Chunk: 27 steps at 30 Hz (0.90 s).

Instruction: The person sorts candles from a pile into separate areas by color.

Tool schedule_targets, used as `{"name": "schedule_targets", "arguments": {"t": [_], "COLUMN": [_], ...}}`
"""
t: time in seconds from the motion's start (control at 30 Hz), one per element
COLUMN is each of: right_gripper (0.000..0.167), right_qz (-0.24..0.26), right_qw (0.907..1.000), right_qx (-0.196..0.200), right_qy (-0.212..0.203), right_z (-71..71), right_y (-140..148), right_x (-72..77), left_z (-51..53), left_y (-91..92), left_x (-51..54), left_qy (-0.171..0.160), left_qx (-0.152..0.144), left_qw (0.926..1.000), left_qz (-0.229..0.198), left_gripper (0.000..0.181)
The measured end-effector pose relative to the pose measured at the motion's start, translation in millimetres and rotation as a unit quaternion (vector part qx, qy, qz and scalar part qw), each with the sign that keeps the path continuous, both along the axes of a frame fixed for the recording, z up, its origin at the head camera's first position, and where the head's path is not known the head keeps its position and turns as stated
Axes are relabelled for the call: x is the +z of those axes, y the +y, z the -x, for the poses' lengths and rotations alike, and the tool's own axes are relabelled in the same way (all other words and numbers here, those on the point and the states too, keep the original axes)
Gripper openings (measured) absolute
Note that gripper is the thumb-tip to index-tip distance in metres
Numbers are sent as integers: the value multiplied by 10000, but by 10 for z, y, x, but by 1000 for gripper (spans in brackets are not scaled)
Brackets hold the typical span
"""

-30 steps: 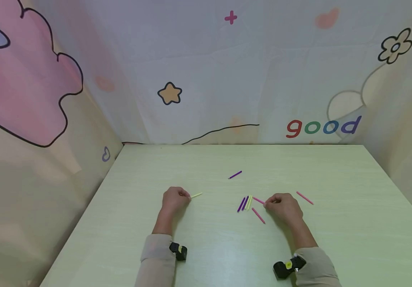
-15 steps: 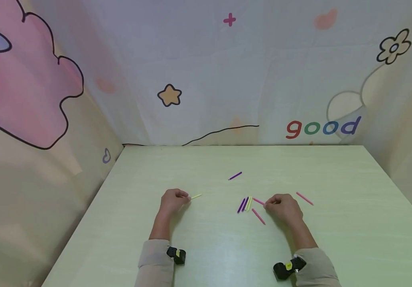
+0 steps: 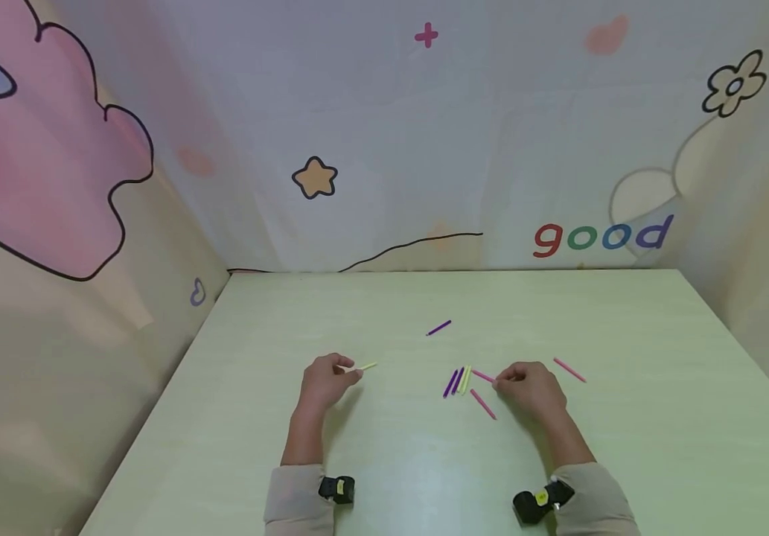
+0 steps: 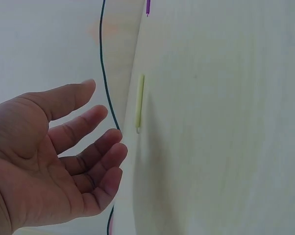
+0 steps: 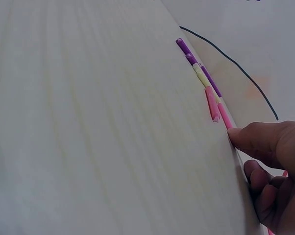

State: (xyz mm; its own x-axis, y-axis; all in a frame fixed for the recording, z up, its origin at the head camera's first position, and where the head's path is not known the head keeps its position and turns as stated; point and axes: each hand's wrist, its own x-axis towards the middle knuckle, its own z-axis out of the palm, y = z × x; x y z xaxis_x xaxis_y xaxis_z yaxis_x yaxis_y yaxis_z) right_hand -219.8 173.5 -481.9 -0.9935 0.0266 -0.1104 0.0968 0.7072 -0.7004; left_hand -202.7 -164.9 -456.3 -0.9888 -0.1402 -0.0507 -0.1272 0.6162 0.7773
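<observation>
My left hand [image 3: 324, 381] hovers at centre left, fingers parted and loosely bent, holding nothing. Just beyond its fingertips, a thin yellow candle [image 4: 140, 100] with a pale wick-like tip lies on the table, apart from the fingers in the left wrist view. My right hand [image 3: 531, 388] pinches the near end of a pink candle [image 3: 482, 374] between thumb and fingers; its far end points at a row. That row has two purple candles [image 3: 450, 383] and two yellow candles [image 3: 467, 380] side by side, slanted. Below it lies another pink candle [image 3: 482, 404].
A purple candle [image 3: 439, 327] lies farther back on the pale table [image 3: 397, 476]. To the right of my right hand is a pink candle [image 3: 569, 370]. A printed cloth [image 3: 384, 134] hangs behind the table's far edge. Each wrist carries a black camera [image 3: 337, 489].
My left hand's finger and thumb have spread apart, letting go of the yellow candle, which stays on the table. The right hand holds its pink candle in about the same place.
</observation>
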Motion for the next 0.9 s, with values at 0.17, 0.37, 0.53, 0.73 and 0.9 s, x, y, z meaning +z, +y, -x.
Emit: {"name": "schedule_targets", "arguments": {"t": [0.17,0.37,0.53,0.73,0.9], "right_gripper": [10,10,10,10,10], "right_qz": [-13,-19,-9,21,80], "right_qw": [10000,10000,10000,10000,9999], "right_qx": [1,7,37,2,37], "right_qy": [-25,50,73,93,89], "right_z": [5,6,13,13,8], "right_y": [15,33,41,41,22], "right_x": [9,17,9,5,-15], "left_z": [-33,-127,-172,-196,-215], "left_y": [55,246,381,484,554], "left_x": [-78,-93,-71,-59,-92], "left_qy": [148,299,399,530,673], "left_qx": [-54,-328,-535,-713,-851], "left_qw": [9999,9983,9972,9955,9939], "left_qz": [-39,-391,-331,-331,-219], "left_gripper": [28,30,29,26,23]}}
